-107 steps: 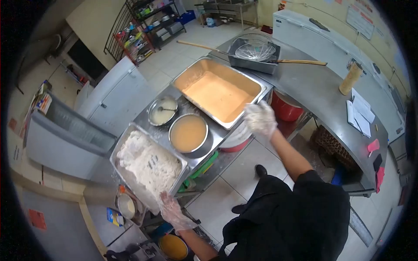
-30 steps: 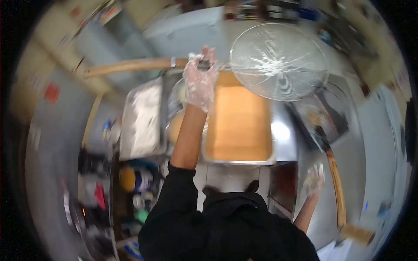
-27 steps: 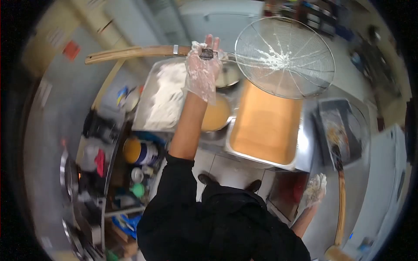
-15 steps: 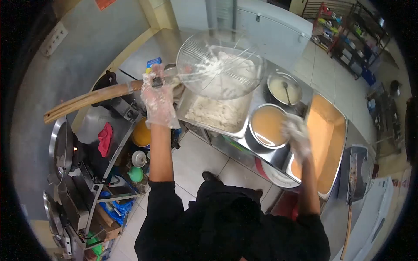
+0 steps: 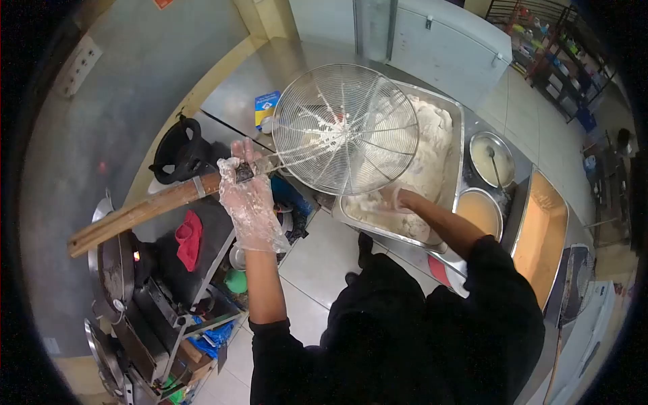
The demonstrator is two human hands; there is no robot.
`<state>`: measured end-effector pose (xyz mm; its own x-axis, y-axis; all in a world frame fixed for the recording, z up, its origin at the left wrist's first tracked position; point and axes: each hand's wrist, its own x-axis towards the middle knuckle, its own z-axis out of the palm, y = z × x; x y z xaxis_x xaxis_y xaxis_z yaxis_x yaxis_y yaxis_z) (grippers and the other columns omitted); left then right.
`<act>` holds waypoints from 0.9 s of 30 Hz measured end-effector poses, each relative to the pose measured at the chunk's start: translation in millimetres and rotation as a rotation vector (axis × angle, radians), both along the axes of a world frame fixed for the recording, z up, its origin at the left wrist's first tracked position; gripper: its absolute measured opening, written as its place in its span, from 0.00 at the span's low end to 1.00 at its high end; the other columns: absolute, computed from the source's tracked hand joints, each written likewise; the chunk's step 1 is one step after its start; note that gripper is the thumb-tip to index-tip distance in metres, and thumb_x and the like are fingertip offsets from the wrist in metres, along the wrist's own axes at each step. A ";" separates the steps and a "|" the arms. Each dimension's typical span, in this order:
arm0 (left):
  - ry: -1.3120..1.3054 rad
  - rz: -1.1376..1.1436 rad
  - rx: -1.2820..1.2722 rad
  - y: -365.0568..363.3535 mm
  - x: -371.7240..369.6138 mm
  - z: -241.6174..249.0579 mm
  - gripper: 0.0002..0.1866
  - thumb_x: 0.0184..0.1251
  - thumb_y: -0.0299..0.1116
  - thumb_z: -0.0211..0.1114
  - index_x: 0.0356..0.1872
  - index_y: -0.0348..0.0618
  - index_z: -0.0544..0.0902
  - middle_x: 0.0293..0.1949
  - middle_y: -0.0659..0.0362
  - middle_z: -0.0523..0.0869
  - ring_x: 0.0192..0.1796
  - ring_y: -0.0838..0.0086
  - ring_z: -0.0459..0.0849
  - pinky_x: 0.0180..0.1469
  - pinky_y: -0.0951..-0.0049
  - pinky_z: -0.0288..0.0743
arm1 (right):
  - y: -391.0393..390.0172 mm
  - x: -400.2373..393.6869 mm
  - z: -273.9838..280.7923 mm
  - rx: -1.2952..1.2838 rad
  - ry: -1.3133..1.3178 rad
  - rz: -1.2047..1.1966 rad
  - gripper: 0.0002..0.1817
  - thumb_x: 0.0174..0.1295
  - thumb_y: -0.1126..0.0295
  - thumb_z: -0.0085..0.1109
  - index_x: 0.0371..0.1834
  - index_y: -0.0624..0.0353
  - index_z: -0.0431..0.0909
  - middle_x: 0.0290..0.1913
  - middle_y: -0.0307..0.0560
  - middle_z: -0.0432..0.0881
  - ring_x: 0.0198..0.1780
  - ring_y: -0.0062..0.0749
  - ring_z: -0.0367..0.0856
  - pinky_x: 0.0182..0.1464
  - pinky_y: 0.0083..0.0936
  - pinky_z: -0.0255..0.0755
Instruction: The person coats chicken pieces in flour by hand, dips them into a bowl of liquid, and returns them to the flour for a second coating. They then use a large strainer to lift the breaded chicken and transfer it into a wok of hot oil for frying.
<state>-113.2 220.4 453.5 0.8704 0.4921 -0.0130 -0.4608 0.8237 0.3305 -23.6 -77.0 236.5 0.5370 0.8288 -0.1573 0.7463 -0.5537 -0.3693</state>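
Note:
My left hand, in a clear plastic glove dusted with flour, grips a wire skimmer where its long wooden handle meets the metal neck. The skimmer's round mesh bowl hangs above the left part of a metal tray of white flour. White bits cling to the mesh. My right hand reaches into the near side of the flour, low by the mesh rim. It is blurred and partly covered by the skimmer, so its fingers do not show clearly.
Right of the tray stand a bowl of pale liquid with a ladle, a bowl of orange-brown liquid and a deep tray of orange. Left are a black pot, a red cloth and a pan. A blue-yellow box stands behind.
My right hand has moved left from beside the orange-brown bowl into the flour tray. The skimmer stays in my left hand, its handle end lower in view. The camera view has shifted.

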 end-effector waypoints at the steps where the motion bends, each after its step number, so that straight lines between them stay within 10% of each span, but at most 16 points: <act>1: -0.008 -0.026 0.010 2.3 9.0 -3.0 0.07 0.63 0.29 0.49 0.29 0.39 0.73 0.49 0.52 0.75 0.59 0.58 0.67 0.57 0.61 0.63 | -12.1 10.3 -21.5 0.066 0.175 -0.036 0.20 0.53 0.58 0.54 0.43 0.61 0.75 0.37 0.46 0.79 0.33 0.34 0.77 0.34 0.29 0.70; 3: 0.002 -0.068 0.031 6.8 35.5 -3.0 0.06 0.63 0.29 0.49 0.34 0.37 0.71 0.49 0.51 0.74 0.59 0.58 0.66 0.56 0.58 0.64 | -37.6 32.9 -69.5 0.204 0.522 -0.131 0.20 0.53 0.60 0.54 0.46 0.60 0.74 0.37 0.44 0.80 0.36 0.31 0.77 0.36 0.28 0.70; 5: 0.034 -0.119 0.050 -5.4 62.3 0.9 0.05 0.61 0.28 0.52 0.29 0.39 0.73 0.48 0.51 0.76 0.57 0.60 0.69 0.61 0.62 0.61 | -49.0 37.1 -20.8 -0.256 0.647 -0.258 0.19 0.57 0.61 0.50 0.48 0.61 0.73 0.41 0.49 0.79 0.42 0.32 0.76 0.44 0.28 0.68; 8: -0.055 -0.197 0.141 -27.4 100.0 -13.9 0.07 0.60 0.26 0.52 0.37 0.34 0.71 0.48 0.50 0.74 0.57 0.59 0.68 0.60 0.59 0.63 | -7.7 -36.6 38.0 -0.206 0.061 -0.478 0.19 0.47 0.57 0.58 0.37 0.60 0.78 0.30 0.48 0.80 0.34 0.36 0.78 0.36 0.31 0.71; 14: 0.202 -0.295 0.382 -64.4 116.0 -16.2 0.12 0.58 0.28 0.56 0.43 0.36 0.73 0.45 0.54 0.76 0.51 0.71 0.73 0.55 0.76 0.65 | 22.3 -38.2 32.2 -0.287 0.173 -0.412 0.26 0.40 0.57 0.63 0.41 0.63 0.74 0.37 0.54 0.78 0.38 0.45 0.77 0.40 0.33 0.71; 16: 0.625 -0.101 2.022 -50.0 110.3 -70.3 0.05 0.57 0.28 0.56 0.34 0.41 0.74 0.29 0.59 0.75 0.31 0.73 0.73 0.36 0.78 0.69 | 28.6 -49.8 19.4 -0.163 0.160 -0.521 0.29 0.38 0.56 0.65 0.42 0.62 0.73 0.38 0.56 0.78 0.40 0.46 0.77 0.43 0.33 0.71; 21: 0.151 -0.130 2.729 -68.9 107.1 -126.7 0.14 0.58 0.29 0.51 0.45 0.36 0.73 0.36 0.54 0.78 0.35 0.69 0.76 0.37 0.73 0.70 | 3.7 -66.4 31.9 0.035 0.370 -0.723 0.29 0.40 0.56 0.66 0.46 0.60 0.72 0.42 0.55 0.77 0.43 0.42 0.77 0.50 0.31 0.68; 24: -0.160 0.361 2.882 -72.1 98.3 -152.0 0.17 0.55 0.31 0.53 0.47 0.37 0.72 0.42 0.55 0.76 0.42 0.68 0.75 0.43 0.69 0.70 | -33.6 -73.3 36.3 0.299 0.449 -0.566 0.23 0.48 0.61 0.61 0.47 0.58 0.72 0.45 0.51 0.77 0.45 0.35 0.75 0.51 0.26 0.69; 27: -0.322 0.887 3.444 -79.5 129.3 -246.1 0.19 0.55 0.32 0.53 0.49 0.40 0.72 0.46 0.56 0.74 0.50 0.67 0.72 0.47 0.65 0.69 | -29.5 -48.4 84.4 0.272 0.734 -1.057 0.21 0.53 0.64 0.57 0.50 0.57 0.71 0.47 0.49 0.76 0.47 0.30 0.75 0.51 0.24 0.69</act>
